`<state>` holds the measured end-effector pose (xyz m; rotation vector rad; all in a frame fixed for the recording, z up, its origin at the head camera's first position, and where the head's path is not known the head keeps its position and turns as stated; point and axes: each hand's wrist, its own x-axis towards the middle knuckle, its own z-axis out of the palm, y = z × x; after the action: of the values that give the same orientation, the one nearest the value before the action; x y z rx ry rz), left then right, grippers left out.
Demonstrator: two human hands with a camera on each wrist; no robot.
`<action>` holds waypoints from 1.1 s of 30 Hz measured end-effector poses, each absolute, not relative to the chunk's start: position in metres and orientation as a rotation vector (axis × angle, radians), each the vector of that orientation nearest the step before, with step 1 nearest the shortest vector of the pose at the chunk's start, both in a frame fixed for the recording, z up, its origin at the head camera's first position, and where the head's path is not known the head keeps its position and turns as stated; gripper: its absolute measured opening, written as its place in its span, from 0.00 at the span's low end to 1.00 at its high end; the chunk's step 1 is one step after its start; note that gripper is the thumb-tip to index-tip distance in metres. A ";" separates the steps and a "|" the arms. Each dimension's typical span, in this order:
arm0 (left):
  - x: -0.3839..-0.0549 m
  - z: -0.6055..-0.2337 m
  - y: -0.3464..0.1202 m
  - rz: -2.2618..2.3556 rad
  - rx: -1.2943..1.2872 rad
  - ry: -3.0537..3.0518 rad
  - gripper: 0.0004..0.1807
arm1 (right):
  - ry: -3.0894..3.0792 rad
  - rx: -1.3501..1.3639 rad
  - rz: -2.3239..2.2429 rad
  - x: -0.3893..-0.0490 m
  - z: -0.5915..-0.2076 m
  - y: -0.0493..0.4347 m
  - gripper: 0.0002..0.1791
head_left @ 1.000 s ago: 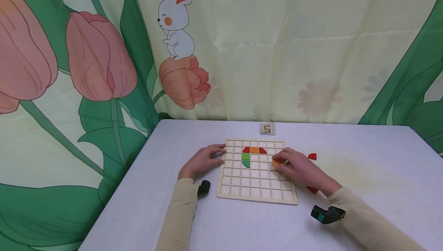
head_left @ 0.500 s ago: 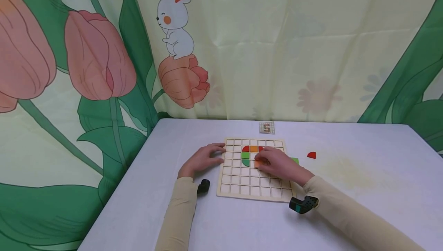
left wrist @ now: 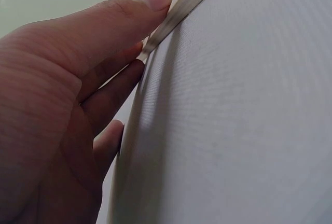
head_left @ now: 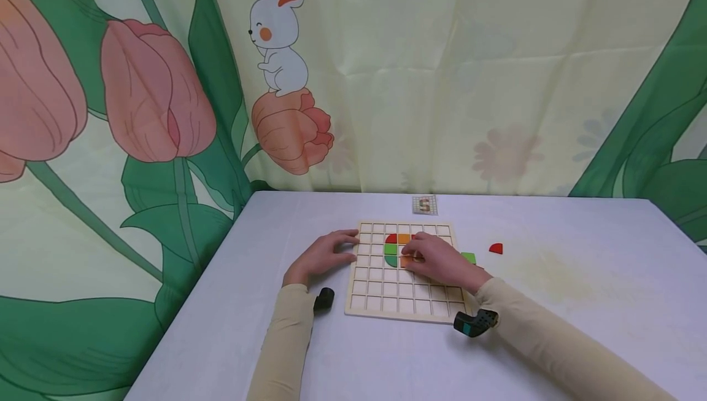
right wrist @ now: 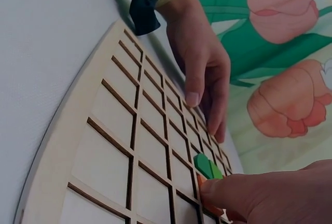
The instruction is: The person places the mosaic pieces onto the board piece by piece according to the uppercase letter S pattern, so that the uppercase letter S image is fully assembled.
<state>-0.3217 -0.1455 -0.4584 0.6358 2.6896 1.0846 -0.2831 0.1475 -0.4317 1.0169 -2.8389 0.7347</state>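
A wooden grid board [head_left: 381,304] lies on the table with coloured tiles in its cells. My left hand [head_left: 324,255] rests at the board's left edge, fingers loosely spread; in the left wrist view its thumb [left wrist: 150,3] lies on the rim. Over the board's middle, my right hand [head_left: 440,260] holds an orange tile [head_left: 406,261] with thumb and curled fingers, beside the dark green rounded tile [head_left: 391,261]. Above that are a light green tile [head_left: 391,249], a red rounded tile [head_left: 391,238] and another orange tile [head_left: 404,238]. A red one to their right is mostly hidden by my hand.
A small pattern card [head_left: 424,205] lies behind the board. Right of the board are a loose red rounded tile [head_left: 496,248] and a light green tile [head_left: 469,258], partly behind my wrist. A printed curtain [head_left: 409,81] hangs behind the table.
My right hand has carried the orange tile leftward from the board's right side to the cell beside the dark green tile. The left hand has stayed in place.
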 end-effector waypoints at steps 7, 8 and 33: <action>-0.321 -0.459 -0.146 1.097 0.649 2.687 0.22 | -2.940 0.914 0.763 -0.284 -0.429 0.148 0.07; -0.321 -0.458 -0.146 1.096 0.648 2.688 0.22 | -2.941 0.916 0.774 -0.285 -0.429 0.148 0.07; -0.321 -0.461 -0.146 1.097 0.657 2.692 0.22 | -2.883 0.919 0.869 -0.283 -0.435 0.152 0.08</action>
<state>-0.3212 -0.1464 -0.4607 0.6567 2.6920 1.0974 -0.2834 0.1521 -0.4346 0.9188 -2.8835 0.8689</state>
